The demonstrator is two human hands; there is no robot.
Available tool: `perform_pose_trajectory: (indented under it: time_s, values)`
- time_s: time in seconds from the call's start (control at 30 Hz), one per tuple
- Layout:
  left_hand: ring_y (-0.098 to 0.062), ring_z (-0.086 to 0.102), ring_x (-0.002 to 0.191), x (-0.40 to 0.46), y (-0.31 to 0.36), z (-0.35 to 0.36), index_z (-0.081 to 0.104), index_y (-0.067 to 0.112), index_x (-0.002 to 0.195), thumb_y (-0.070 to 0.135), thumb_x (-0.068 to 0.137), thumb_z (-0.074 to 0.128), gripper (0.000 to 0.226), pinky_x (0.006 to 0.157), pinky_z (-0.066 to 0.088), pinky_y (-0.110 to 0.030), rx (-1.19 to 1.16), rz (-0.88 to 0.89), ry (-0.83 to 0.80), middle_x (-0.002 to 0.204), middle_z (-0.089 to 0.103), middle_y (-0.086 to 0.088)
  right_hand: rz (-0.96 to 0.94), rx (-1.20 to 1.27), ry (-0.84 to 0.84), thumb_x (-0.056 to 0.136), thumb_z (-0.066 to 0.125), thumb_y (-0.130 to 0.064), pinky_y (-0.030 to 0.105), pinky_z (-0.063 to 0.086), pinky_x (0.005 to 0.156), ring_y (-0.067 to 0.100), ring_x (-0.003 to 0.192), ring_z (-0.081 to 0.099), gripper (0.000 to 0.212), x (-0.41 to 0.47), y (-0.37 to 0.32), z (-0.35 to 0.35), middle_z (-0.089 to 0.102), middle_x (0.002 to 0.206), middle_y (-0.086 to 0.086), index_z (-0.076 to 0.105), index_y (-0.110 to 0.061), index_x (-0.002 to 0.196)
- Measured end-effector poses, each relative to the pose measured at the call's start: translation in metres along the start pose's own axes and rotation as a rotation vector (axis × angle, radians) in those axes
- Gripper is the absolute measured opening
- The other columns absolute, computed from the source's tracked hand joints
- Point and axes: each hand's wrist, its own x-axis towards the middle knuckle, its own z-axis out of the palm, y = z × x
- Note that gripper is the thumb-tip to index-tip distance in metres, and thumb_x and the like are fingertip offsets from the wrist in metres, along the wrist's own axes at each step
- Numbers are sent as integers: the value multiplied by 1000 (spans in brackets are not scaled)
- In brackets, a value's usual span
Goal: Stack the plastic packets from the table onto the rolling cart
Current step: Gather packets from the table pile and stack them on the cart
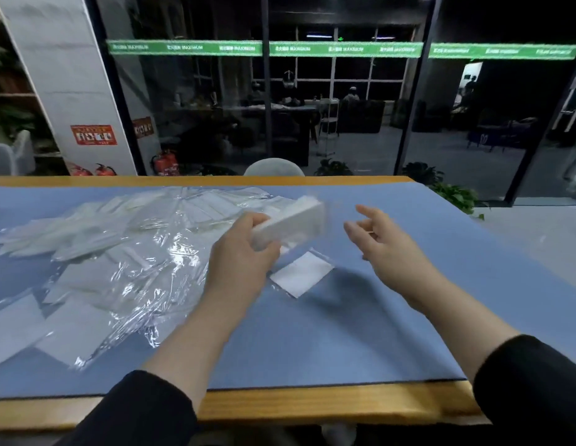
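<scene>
A person stands at a worktop [376,333] covered by a blue mat, both forearms reaching forward in dark sleeves. The left hand [245,249] grips a thick white bundle of packets [290,225], fingers closed around its near end, holding it tilted just above the mat. The right hand [381,239] hangs beside the bundle, not touching it, fingers spread and loosely curled, holding nothing. One flat white packet [301,273] lies on the mat just below the left hand. To the left sprawls a loose heap of clear packets [119,252], overlapping and glossy. No rolling cart is in view.

The risk, as I judge it: the bundle is held at one end only, so slippery packets could slide out and fan apart. The shiny heap could also shift or spill if brushed.
</scene>
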Motion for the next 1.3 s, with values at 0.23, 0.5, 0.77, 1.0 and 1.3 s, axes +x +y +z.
perform_pose_trajectory:
  time_s: [0.23,0.5,0.77,1.0,1.3]
  values:
    - [-4,56,77,-1,-32,-12,59,28,117,15,89,68,32,59,39,-17,63,-87,157,89,61,12,252,-677,-311,83,75,-50,37,48,94,30,115,59,64,51,-6,37,63,129,12,62,-8,130]
    - [-10,61,78,1,-36,-16,59,27,113,13,87,68,31,64,43,-18,26,-102,210,86,65,9,265,-726,-441,81,78,-43,28,41,67,20,67,51,29,68,-19,44,62,71,-1,72,-14,80]
    - [-12,64,75,0,-34,-17,60,31,109,16,86,70,29,57,45,-19,-74,-173,171,84,67,10,129,-88,-154,88,72,-12,29,49,65,16,63,56,17,39,-6,20,72,89,15,66,-13,104]
    - [-12,52,60,-2,-14,4,60,38,107,11,83,74,38,57,43,-26,-205,-175,-59,77,63,-8,-6,343,-116,90,69,2,31,60,83,21,87,68,25,5,11,-7,71,101,17,67,-11,111]
    - [1,57,81,-15,-8,31,62,36,105,27,95,60,13,72,44,-10,-198,-135,-264,96,64,14,-13,-67,39,86,76,-33,14,39,80,-6,97,54,11,7,45,13,57,111,-19,68,-27,88]
